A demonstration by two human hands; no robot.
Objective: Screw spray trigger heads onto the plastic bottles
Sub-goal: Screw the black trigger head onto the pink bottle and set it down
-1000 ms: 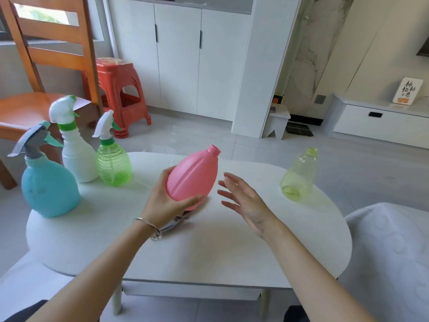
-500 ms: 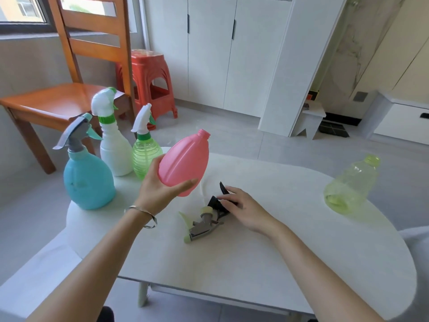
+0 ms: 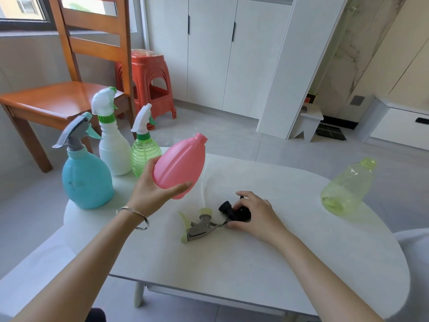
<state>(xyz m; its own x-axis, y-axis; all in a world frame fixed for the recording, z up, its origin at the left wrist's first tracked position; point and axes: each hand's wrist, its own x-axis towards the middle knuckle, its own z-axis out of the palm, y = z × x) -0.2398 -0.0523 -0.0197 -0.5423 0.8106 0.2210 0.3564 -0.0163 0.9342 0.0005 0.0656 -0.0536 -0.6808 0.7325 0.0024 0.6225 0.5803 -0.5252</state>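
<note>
The left hand [image 3: 154,190] cups the base of a pink bottle [image 3: 180,167] at centre frame, held clear above the white table [image 3: 232,263]. The bottle's long axis is tilted, its base at lower left in the palm and its open threaded neck pointing to the upper right, with no head fitted.

At lower centre, the right hand [image 3: 254,216] rests on the tabletop with fingers curled around a black trigger head [image 3: 234,211], whose round collar faces left. Just to its left, touching or nearly touching it, lies a grey trigger head [image 3: 200,227] with pale green lever and nozzle; its thin clear dip tube runs upward toward the pink bottle.

At the left of the frame three bottles stand upright with heads fitted: a blue bottle [image 3: 87,175], a white bottle [image 3: 113,145] and a ribbed green bottle [image 3: 144,152], the last partly hidden behind the left hand. At the right edge of the table a yellow-green bottle [image 3: 346,188] without a head leans, neck to the upper right.

Behind the table stand a wooden chair [image 3: 69,94] and a red stool [image 3: 151,77].
</note>
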